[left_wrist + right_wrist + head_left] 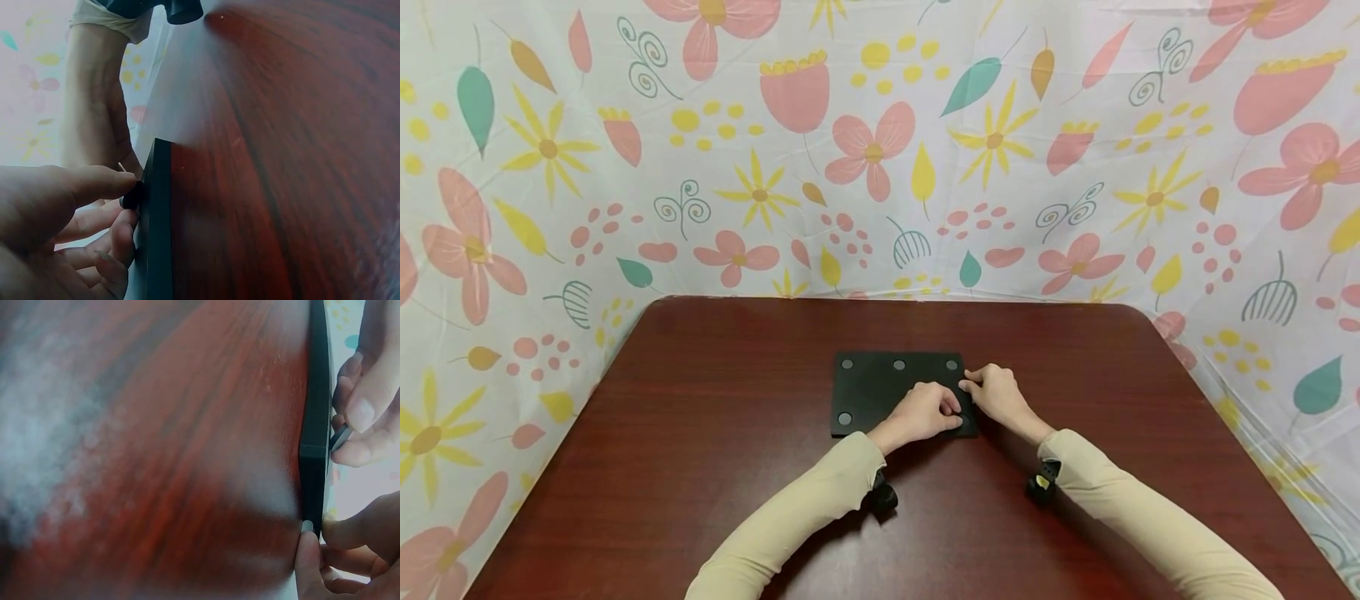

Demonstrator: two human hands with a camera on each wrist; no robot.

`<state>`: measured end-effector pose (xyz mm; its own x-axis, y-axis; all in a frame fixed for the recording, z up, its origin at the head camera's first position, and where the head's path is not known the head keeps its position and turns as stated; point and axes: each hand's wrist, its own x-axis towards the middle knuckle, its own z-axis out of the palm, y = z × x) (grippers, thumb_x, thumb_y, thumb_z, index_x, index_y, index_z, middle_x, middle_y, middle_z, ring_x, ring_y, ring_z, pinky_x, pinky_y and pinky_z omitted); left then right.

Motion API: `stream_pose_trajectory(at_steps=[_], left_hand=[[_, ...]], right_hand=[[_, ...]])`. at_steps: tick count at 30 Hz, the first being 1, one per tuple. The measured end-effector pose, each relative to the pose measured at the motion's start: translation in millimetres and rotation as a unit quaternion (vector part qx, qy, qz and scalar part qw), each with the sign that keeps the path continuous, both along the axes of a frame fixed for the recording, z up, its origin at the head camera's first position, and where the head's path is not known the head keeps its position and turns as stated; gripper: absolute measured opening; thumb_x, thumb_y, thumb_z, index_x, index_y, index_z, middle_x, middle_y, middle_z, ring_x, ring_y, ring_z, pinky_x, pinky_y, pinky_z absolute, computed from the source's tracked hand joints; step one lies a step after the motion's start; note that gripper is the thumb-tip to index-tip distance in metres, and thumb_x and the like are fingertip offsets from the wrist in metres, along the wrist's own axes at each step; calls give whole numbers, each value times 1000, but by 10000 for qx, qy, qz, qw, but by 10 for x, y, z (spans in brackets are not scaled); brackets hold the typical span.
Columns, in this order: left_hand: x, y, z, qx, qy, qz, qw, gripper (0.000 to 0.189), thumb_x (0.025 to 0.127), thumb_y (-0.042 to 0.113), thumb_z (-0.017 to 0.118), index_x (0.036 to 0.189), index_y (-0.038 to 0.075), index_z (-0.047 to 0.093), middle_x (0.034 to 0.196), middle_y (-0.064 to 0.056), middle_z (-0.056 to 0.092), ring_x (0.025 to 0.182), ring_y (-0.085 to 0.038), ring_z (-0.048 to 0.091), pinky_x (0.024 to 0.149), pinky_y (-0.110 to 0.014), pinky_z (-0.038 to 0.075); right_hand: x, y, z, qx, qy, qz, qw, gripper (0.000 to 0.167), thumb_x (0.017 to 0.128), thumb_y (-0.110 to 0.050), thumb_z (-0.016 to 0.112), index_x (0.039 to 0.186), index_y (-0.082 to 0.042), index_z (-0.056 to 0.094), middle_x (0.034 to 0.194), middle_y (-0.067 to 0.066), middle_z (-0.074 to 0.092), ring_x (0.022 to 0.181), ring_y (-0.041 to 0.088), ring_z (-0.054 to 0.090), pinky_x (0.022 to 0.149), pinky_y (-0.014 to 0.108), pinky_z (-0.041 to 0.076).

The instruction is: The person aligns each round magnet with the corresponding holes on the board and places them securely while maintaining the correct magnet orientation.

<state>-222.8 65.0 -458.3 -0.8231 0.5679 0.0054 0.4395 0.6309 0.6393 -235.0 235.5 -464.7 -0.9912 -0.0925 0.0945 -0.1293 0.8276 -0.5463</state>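
A flat black rectangular board (880, 379) lies on the table, with round grey discs (899, 365) set along its far edge and at its near left corner. Over its near right corner, my left hand (922, 412) pinches a small dark disc (339, 437) between thumb and finger. That disc is tilted against the board's face in the right wrist view. My right hand (1000, 393) grips the board's right edge, thumb on one face and a fingertip on the other. Part of the board's near side is hidden behind the left hand.
The brown wooden table (715, 383) extends around the board on all sides. Behind it hangs a white cloth (880, 233) with flower and leaf prints. Dark wrist cameras (883, 497) hang under both sleeves, close above the tabletop.
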Motion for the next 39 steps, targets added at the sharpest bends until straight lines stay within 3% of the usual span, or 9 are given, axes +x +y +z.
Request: stream_pose_trajectory(at_steps=[4, 16, 25, 30, 33, 36, 39], left_hand=[[17, 36, -2, -110, 20, 79, 9999, 14, 85, 20, 76, 98, 13, 75, 87, 2, 72, 79, -8, 65, 69, -17, 50], [28, 106, 1, -176, 15, 288, 9994, 16, 82, 20, 79, 97, 16, 76, 85, 5, 71, 77, -7, 64, 66, -19, 49], [43, 124, 20, -268, -86, 269, 9992, 20, 83, 21, 78, 103, 17, 77, 89, 4, 73, 81, -7, 66, 68, -19, 51], [58, 93, 24, -251, -19, 174, 9995, 16, 84, 20, 76, 100, 18, 78, 89, 4, 74, 79, -6, 67, 67, -17, 51], [67, 72, 23, -227, -32, 101, 9997, 14, 86, 20, 75, 100, 17, 78, 90, 4, 75, 79, -5, 68, 66, -17, 51], [71, 52, 26, -212, -61, 11, 9998, 16, 88, 20, 73, 102, 16, 78, 92, 2, 75, 79, -6, 68, 65, -16, 51], [59, 27, 35, -129, -65, -122, 9998, 17, 89, 19, 71, 104, 14, 77, 93, 1, 75, 77, -5, 67, 64, -15, 50]], right_hand=[[5, 4, 0, -40, -105, 1, 9999, 30, 92, -10, 64, 116, 8, 66, 120, 26, 64, 42, 10, 40, 46, 23, 36], [7, 0, 3, -72, -2, 41, 10000, 29, 92, -9, 65, 114, 9, 67, 118, 26, 64, 41, 9, 35, 44, 22, 32], [3, -4, 15, -47, -15, 43, 10000, 29, 92, -9, 64, 115, 9, 67, 119, 26, 64, 43, 9, 43, 45, 22, 35], [1, -6, 19, -32, 2, 39, 10000, 30, 92, -10, 65, 115, 9, 67, 118, 26, 64, 51, 14, 56, 48, 23, 39], [-3, -2, 15, 26, 76, 56, 10000, 29, 91, -10, 65, 114, 9, 68, 116, 26, 66, 73, 27, 70, 54, 26, 46], [-2, 1, 8, 26, 92, 52, 9999, 29, 91, -11, 66, 113, 8, 68, 115, 25, 66, 92, 33, 70, 59, 27, 49], [-3, 11, 18, 10, 35, 31, 10000, 30, 91, -11, 66, 114, 8, 68, 116, 24, 66, 83, 28, 70, 57, 25, 46]])
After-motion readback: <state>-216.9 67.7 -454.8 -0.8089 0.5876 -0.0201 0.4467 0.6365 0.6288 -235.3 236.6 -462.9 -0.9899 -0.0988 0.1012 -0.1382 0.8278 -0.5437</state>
